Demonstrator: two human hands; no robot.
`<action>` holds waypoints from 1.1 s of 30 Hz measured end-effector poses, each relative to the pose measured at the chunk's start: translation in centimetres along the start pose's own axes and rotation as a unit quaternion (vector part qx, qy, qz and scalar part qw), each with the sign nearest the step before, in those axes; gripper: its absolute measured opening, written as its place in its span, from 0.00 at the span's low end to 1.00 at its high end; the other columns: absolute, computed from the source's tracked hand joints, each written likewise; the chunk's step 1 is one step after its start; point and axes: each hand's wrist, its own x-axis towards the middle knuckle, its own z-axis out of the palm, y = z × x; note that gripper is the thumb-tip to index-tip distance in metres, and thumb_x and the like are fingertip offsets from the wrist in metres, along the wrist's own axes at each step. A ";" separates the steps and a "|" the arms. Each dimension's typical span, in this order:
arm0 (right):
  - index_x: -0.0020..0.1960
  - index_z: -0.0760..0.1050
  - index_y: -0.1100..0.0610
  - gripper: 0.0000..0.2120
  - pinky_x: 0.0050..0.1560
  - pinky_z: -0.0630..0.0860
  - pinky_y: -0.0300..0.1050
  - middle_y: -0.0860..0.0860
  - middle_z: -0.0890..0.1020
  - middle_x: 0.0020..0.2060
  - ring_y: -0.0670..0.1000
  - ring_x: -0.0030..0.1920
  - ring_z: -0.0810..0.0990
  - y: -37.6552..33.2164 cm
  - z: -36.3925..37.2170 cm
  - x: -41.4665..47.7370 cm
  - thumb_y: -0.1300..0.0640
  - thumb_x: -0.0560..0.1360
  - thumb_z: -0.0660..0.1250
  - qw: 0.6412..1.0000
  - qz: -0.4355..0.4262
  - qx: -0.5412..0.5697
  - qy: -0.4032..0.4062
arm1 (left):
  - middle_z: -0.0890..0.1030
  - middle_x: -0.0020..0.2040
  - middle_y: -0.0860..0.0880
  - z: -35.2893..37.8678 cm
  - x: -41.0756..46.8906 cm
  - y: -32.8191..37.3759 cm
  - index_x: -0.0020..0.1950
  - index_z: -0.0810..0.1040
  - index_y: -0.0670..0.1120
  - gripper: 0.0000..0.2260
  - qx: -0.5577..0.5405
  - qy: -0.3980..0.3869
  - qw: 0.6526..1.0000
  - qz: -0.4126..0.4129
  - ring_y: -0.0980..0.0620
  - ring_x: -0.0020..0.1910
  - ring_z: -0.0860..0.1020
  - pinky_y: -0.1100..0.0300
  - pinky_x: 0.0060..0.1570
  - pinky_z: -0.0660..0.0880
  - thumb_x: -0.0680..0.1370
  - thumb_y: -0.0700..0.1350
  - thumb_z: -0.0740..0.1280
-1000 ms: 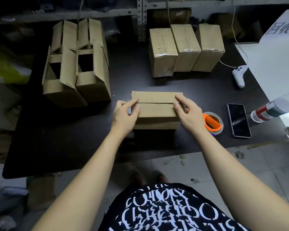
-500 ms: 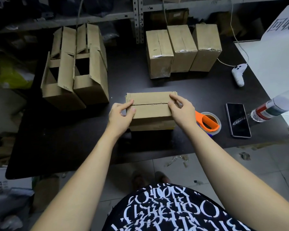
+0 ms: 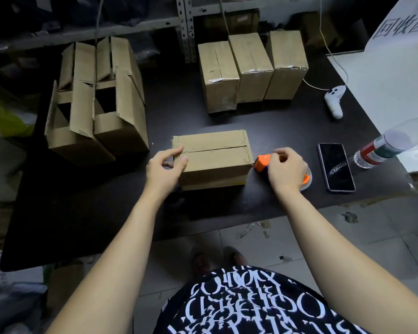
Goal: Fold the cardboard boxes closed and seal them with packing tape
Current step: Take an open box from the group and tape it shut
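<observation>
The fingers of my left hand curl round the left end of the cardboard box, thumb and forefinger pressing its folded top flaps down. Just right of the box, my right hand has its fingers curled over the orange tape dispenser, apparently gripping it. The flaps meet, but the seam looks untaped, so I judge sealing comes next. Beyond my fingers, three taped boxes stand on the worktop. Farther left, open boxes wait.

Left hand, right hand, fingers curled
</observation>
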 end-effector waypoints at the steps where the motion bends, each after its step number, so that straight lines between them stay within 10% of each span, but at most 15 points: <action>1: 0.55 0.83 0.58 0.11 0.47 0.67 0.40 0.54 0.84 0.51 0.57 0.56 0.81 1.2 -0.3 0.2 0.55 0.77 0.66 0.998 0.012 -0.057 0.003 | 0.81 0.58 0.55 0.1 0.0 0.1 0.64 0.84 0.54 0.14 -0.001 0.002 1.000 0.000 0.57 0.47 0.76 0.62 0.52 0.76 0.79 0.48 0.75; 5: 0.48 0.78 0.60 0.21 0.41 0.73 0.48 0.56 0.81 0.45 0.60 0.48 0.81 4.9 0.1 0.1 0.41 0.72 0.72 0.979 0.003 -0.195 -0.060 | 0.81 0.59 0.55 0.5 -0.1 0.2 0.65 0.84 0.53 0.14 0.003 0.008 1.000 -0.001 0.57 0.46 0.76 0.65 0.50 0.74 0.79 0.48 0.75; 12: 0.61 0.72 0.62 0.21 0.47 0.73 0.52 0.60 0.82 0.54 0.63 0.55 0.82 5.0 0.2 0.9 0.46 0.80 0.70 0.942 -0.037 -0.317 -0.108 | 0.79 0.62 0.54 0.6 -0.4 0.8 0.66 0.83 0.53 0.15 0.034 0.011 0.999 0.007 0.56 0.49 0.79 0.57 0.56 0.79 0.79 0.50 0.74; 18: 0.66 0.69 0.62 0.24 0.52 0.71 0.52 0.62 0.81 0.58 0.66 0.58 0.79 2.7 -0.7 0.5 0.43 0.82 0.66 0.980 -0.057 -0.181 -0.059 | 0.68 0.73 0.51 0.3 -0.5 1.4 0.63 0.83 0.58 0.13 0.075 -0.006 0.997 0.001 0.49 0.73 0.70 0.46 0.74 0.69 0.79 0.54 0.73; 25: 0.60 0.70 0.56 0.17 0.40 0.71 0.41 0.53 0.80 0.51 0.56 0.47 0.79 -1.8 -3.1 -0.4 0.44 0.81 0.68 0.976 -0.200 0.019 -0.084 | 0.71 0.72 0.48 0.0 -0.3 5.5 0.63 0.84 0.51 0.16 0.352 0.022 0.931 0.091 0.46 0.71 0.70 0.45 0.66 0.70 0.78 0.55 0.73; 29: 0.56 0.71 0.53 0.19 0.35 0.68 0.37 0.47 0.78 0.42 0.50 0.37 0.77 -3.7 -3.3 -1.7 0.40 0.76 0.70 0.953 -0.291 0.028 -0.081 | 0.77 0.66 0.52 0.4 -0.1 10.7 0.65 0.84 0.51 0.16 0.121 0.035 0.982 0.139 0.55 0.65 0.76 0.52 0.65 0.76 0.78 0.51 0.73; 33: 0.54 0.72 0.53 0.23 0.36 0.69 0.36 0.46 0.78 0.41 0.48 0.36 0.76 -4.8 -3.6 -2.6 0.35 0.72 0.67 0.930 -0.358 0.044 -0.069 | 0.84 0.61 0.52 0.2 -0.3 17.0 0.68 0.81 0.48 0.13 -0.036 -0.120 0.978 0.167 0.58 0.60 0.81 0.63 0.57 0.78 0.84 0.47 0.67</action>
